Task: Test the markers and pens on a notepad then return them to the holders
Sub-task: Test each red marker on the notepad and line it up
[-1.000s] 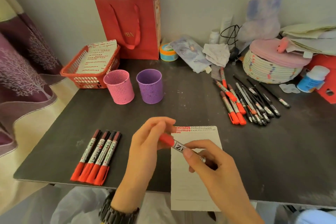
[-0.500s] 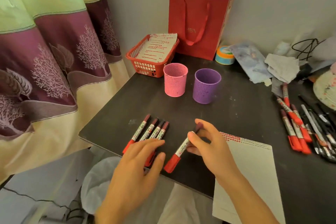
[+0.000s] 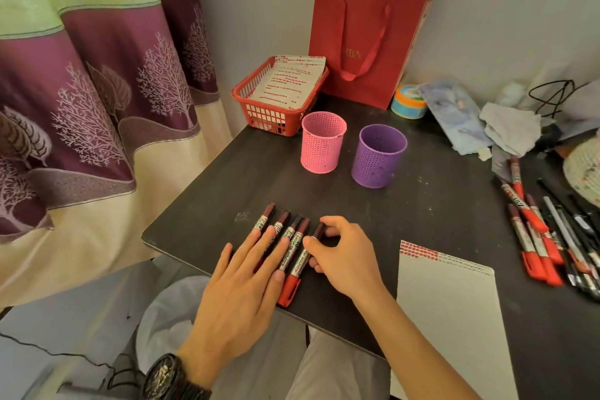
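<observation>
Dark table (image 3: 438, 204) against a grey wall (image 3: 259, 10), curtain (image 3: 97, 91) at 9 o'clock. Near the table's 6 o'clock edge, the left hand (image 3: 240, 282) lies flat on a marker row (image 3: 281, 220); the right hand (image 3: 344, 256) pinches the rightmost marker (image 3: 300, 265).

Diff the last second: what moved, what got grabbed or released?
The right hand carried the marker from above the notepad leftward and laid it beside the row of four markers, fingers still pinching it. The left hand let go of it and now rests flat on the row. Notepad, pink cup and purple cup stayed put.
</observation>
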Demonstrator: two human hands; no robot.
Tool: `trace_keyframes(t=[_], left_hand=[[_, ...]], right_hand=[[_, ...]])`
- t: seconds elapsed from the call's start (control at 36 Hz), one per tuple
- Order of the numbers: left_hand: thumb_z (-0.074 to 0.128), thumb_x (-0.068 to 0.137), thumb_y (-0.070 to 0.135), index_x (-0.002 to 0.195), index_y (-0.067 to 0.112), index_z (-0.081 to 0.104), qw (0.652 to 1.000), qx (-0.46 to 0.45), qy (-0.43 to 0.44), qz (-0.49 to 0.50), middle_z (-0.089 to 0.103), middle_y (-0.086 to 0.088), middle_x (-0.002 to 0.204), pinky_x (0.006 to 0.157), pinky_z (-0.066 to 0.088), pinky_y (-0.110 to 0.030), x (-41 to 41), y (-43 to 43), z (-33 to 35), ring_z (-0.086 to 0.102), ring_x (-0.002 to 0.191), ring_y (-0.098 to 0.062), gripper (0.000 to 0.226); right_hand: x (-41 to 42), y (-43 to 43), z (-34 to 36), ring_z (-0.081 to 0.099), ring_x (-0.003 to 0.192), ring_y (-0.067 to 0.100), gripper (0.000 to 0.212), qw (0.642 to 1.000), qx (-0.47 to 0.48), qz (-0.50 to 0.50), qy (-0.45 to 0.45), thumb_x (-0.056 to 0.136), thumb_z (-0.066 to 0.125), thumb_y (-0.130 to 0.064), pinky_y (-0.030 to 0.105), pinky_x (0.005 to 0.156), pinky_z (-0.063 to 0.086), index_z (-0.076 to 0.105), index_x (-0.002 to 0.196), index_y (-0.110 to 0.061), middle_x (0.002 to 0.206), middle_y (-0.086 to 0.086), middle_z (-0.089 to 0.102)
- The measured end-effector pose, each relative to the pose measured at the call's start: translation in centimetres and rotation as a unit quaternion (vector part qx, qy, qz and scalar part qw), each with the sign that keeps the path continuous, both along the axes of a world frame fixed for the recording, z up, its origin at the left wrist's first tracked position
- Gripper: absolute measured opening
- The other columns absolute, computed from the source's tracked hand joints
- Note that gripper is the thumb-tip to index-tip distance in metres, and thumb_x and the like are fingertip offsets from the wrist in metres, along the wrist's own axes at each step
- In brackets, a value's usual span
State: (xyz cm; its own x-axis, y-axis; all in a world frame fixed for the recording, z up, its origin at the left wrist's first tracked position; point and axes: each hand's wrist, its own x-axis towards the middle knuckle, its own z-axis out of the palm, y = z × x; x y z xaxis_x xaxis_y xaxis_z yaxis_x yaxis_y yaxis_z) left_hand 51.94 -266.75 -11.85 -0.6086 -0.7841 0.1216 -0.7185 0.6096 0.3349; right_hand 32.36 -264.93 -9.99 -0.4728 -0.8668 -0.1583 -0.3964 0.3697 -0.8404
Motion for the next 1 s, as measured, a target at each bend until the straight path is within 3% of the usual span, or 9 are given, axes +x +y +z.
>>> trace_keyframes(t=[0.19, 0.33, 0.58, 0.78, 0.89, 1.0], left_hand=[[0.007, 0.104, 0.055, 0.154, 0.045, 0.013, 1.000, 0.005, 0.002, 0.003, 0.003, 0.020, 0.163, 0.122, 0.007, -0.047, -0.1, 0.1, -0.1, -0.006, 0.150, -0.004, 0.052], [0.004, 0.102, 0.059, 0.153, 0.044, 0.014, 1.000, 0.014, -0.001, 0.006, 0.005, 0.019, 0.162, 0.122, 0.006, -0.046, -0.2, 0.1, 0.2, -0.006, 0.150, -0.003, 0.055], [-0.003, 0.088, 0.079, 0.146, 0.060, 0.003, 0.999, 0.034, -0.007, 0.029, -0.009, 0.031, 0.158, 0.119, -0.009, -0.032, -0.4, 0.1, 0.9, -0.018, 0.145, 0.007, 0.061], [-0.010, 0.076, 0.083, 0.143, 0.058, -0.005, 0.997, 0.054, -0.027, 0.043, -0.012, 0.030, 0.156, 0.116, -0.015, -0.027, -0.7, 0.2, 1.9, -0.022, 0.141, 0.009, 0.072], [-0.010, 0.077, 0.081, 0.144, 0.053, -0.004, 0.997, 0.041, -0.044, 0.054, -0.014, 0.028, 0.154, 0.119, -0.012, -0.033, -0.9, 0.1, 2.7, -0.021, 0.141, 0.005, 0.073], [0.005, 0.081, 0.076, 0.145, 0.051, 0.005, 0.998, 0.034, -0.028, 0.051, -0.001, 0.024, 0.159, 0.122, -0.002, -0.038, -1.4, -0.3, 3.9, -0.009, 0.145, 0.000, 0.069]], right_hand=[[0.0, -0.2, 0.0, 0.071, 0.067, 0.000, 0.057, 0.999, 0.022, 0.009, 0.039, 0.089, 0.073, -0.039, 0.025, 0.074, 0.062, 0.052, 0.141, -0.030, 0.119, -0.009, 0.057], [0.2, -0.1, 0.2, 0.070, 0.093, 0.014, 0.060, 0.999, 0.026, 0.012, 0.040, 0.088, 0.073, -0.040, 0.037, 0.087, 0.060, 0.052, 0.142, -0.027, 0.119, -0.006, 0.059], [0.4, 0.0, 0.6, 0.070, 0.096, 0.015, 0.058, 0.999, 0.030, 0.004, 0.031, 0.089, 0.071, -0.041, 0.036, 0.088, 0.059, 0.051, 0.142, -0.028, 0.119, -0.006, 0.059], [0.5, 0.1, 0.6, 0.069, 0.097, 0.013, 0.062, 0.999, 0.035, 0.011, 0.031, 0.088, 0.070, -0.046, 0.036, 0.089, 0.059, 0.049, 0.143, -0.028, 0.118, -0.007, 0.060], [0.4, 0.4, 1.1, 0.069, 0.097, 0.012, 0.068, 0.999, 0.033, 0.018, 0.012, 0.087, 0.067, -0.054, 0.036, 0.091, 0.058, 0.043, 0.145, -0.030, 0.113, -0.007, 0.065], [-0.7, 1.9, 2.1, 0.069, 0.093, 0.008, 0.062, 1.000, 0.023, 0.008, -0.003, 0.089, 0.061, -0.058, 0.032, 0.091, 0.056, 0.042, 0.143, -0.035, 0.100, -0.011, 0.068]])
